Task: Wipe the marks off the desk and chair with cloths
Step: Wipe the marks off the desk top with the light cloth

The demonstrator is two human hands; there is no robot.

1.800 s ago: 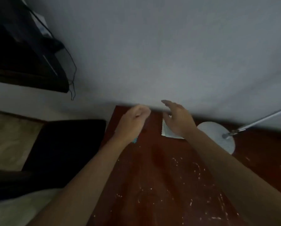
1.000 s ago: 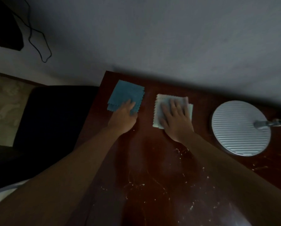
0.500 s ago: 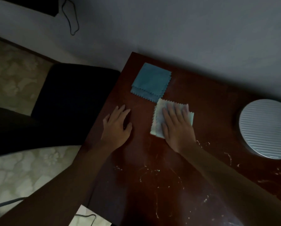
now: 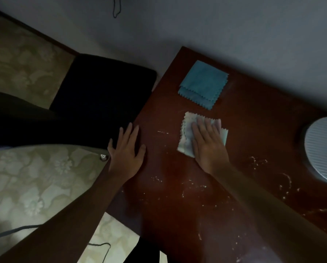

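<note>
A dark red wooden desk [image 4: 244,120] carries scattered white marks [image 4: 193,185] across its near half. My right hand [image 4: 208,143] lies flat, fingers spread, pressing a folded white cloth [image 4: 185,137] onto the desk. A folded blue cloth [image 4: 203,83] lies untouched near the desk's far left corner, just beyond the white one. My left hand [image 4: 126,150] rests flat with fingers apart on the desk's left edge and holds nothing. A black chair [image 4: 102,95] stands left of the desk, close to my left hand.
A round ribbed white lamp base [image 4: 321,150] sits at the desk's right side. A grey wall [image 4: 215,25] runs behind the desk. Patterned floor [image 4: 35,183] with cables [image 4: 100,245] lies to the left. A dangling cord [image 4: 117,8] hangs on the wall.
My left hand left the blue cloth and slid back to the desk's left edge. My right hand drew the white cloth toward me. The view tilted down and left.
</note>
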